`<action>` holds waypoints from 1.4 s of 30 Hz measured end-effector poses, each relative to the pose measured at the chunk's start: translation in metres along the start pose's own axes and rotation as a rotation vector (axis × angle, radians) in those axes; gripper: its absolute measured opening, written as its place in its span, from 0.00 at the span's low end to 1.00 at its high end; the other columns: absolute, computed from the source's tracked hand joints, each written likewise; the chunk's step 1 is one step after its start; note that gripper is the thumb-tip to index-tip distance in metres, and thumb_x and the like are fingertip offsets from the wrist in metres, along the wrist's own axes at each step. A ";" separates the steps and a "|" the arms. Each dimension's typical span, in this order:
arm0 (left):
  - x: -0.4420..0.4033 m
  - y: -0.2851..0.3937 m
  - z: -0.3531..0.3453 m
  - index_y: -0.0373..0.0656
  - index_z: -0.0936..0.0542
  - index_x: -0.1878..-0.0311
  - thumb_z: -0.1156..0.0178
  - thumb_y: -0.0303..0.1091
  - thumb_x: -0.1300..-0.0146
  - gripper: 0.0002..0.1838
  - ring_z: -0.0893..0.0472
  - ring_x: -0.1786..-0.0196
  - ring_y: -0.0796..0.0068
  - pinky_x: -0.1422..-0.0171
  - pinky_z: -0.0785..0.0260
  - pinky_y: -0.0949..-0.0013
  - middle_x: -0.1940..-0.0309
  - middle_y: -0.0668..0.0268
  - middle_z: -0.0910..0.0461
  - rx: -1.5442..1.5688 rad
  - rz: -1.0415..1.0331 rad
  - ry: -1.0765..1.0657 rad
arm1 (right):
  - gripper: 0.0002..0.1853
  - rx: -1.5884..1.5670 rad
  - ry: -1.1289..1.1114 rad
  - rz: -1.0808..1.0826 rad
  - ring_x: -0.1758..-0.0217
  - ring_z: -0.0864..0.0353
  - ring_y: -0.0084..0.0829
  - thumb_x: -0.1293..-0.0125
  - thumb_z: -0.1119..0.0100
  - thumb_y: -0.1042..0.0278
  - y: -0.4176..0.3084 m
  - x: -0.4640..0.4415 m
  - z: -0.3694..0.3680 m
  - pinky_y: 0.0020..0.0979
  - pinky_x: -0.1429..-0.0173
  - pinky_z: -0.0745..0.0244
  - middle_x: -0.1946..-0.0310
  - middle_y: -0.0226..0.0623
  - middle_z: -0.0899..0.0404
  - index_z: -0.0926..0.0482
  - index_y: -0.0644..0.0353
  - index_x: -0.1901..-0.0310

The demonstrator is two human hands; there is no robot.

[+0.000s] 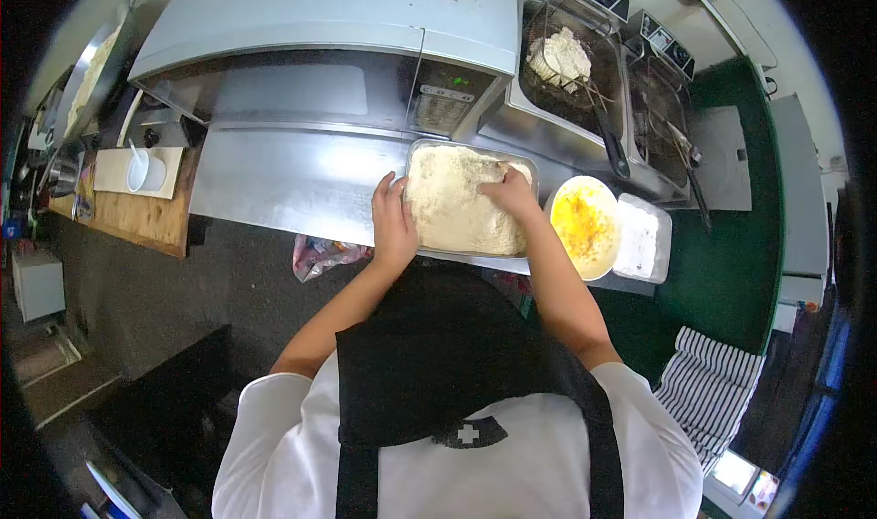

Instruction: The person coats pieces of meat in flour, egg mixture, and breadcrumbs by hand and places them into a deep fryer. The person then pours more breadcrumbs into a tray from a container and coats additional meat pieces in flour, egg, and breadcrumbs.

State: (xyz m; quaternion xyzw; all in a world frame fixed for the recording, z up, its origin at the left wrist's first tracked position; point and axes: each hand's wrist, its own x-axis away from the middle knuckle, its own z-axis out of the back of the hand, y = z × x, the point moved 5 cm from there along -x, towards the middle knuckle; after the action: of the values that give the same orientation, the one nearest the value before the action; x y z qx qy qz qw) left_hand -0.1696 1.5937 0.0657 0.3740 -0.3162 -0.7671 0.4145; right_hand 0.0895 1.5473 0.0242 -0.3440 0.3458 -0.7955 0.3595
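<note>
While the left hand [393, 217] is touching the metal tray [466, 252] with spread fingers, the right hand [512, 192] is resting in pale powder [452, 208]; I cannot tell if its hidden fingertips are pinching. The tray is lying at the steel counter's [274, 172] front edge, its long sides running left to right. Green oven numbers [461, 81] are looking too small to read.
</note>
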 end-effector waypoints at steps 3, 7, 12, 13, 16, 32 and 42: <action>-0.003 -0.003 -0.001 0.36 0.34 0.37 0.54 0.23 0.37 0.23 0.37 0.34 0.40 0.29 0.47 0.47 0.36 0.41 0.39 0.013 -0.024 -0.015 | 0.22 -0.002 -0.050 -0.014 0.64 0.16 0.36 0.54 0.28 0.62 -0.010 0.009 -0.001 0.34 0.56 0.23 0.67 0.44 0.15 0.17 0.68 0.58; -0.002 -0.009 -0.002 0.36 0.34 0.37 0.54 0.23 0.37 0.23 0.37 0.34 0.40 0.29 0.47 0.47 0.36 0.41 0.38 0.066 -0.044 -0.018 | 0.19 -0.061 0.017 0.063 0.65 0.17 0.31 0.51 0.30 0.65 -0.058 0.038 0.025 0.33 0.58 0.24 0.68 0.41 0.15 0.17 0.67 0.59; -0.003 -0.008 -0.002 0.37 0.33 0.38 0.53 0.22 0.37 0.22 0.36 0.35 0.41 0.29 0.46 0.48 0.37 0.43 0.37 0.111 -0.061 -0.029 | 0.15 -0.060 0.010 0.039 0.68 0.18 0.24 0.48 0.34 0.71 -0.105 0.067 0.064 0.29 0.60 0.24 0.68 0.36 0.15 0.17 0.66 0.57; -0.003 -0.009 -0.003 0.37 0.32 0.38 0.52 0.22 0.37 0.22 0.36 0.35 0.41 0.30 0.46 0.49 0.37 0.43 0.36 0.115 -0.064 -0.033 | 0.15 -0.097 0.009 0.059 0.67 0.18 0.24 0.48 0.34 0.71 -0.115 0.072 0.072 0.28 0.60 0.24 0.68 0.36 0.15 0.17 0.66 0.57; -0.003 -0.012 -0.004 0.37 0.32 0.38 0.52 0.23 0.36 0.21 0.35 0.35 0.42 0.30 0.45 0.49 0.37 0.44 0.36 0.128 -0.054 -0.041 | 0.16 -0.041 0.021 0.136 0.64 0.15 0.29 0.49 0.35 0.71 -0.146 0.086 0.089 0.30 0.56 0.22 0.65 0.41 0.14 0.16 0.64 0.56; -0.003 -0.013 -0.004 0.36 0.31 0.39 0.54 0.28 0.33 0.20 0.36 0.34 0.44 0.28 0.47 0.50 0.37 0.44 0.37 0.202 -0.058 -0.067 | 0.29 0.466 -0.094 0.145 0.41 0.24 0.49 0.50 0.34 0.73 -0.084 0.066 0.013 0.40 0.36 0.29 0.44 0.55 0.24 0.24 0.62 0.42; -0.002 -0.008 -0.003 0.37 0.30 0.41 0.57 0.23 0.35 0.19 0.35 0.34 0.47 0.29 0.45 0.54 0.37 0.47 0.36 0.145 -0.048 -0.053 | 0.37 0.589 -0.008 0.158 0.40 0.25 0.49 0.57 0.28 0.68 -0.021 0.049 0.009 0.40 0.36 0.28 0.41 0.58 0.27 0.26 0.63 0.40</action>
State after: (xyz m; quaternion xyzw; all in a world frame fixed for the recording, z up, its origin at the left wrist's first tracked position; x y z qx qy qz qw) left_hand -0.1698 1.5988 0.0584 0.3901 -0.3726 -0.7616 0.3592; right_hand 0.0653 1.5154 0.0601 -0.2002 0.1243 -0.8297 0.5060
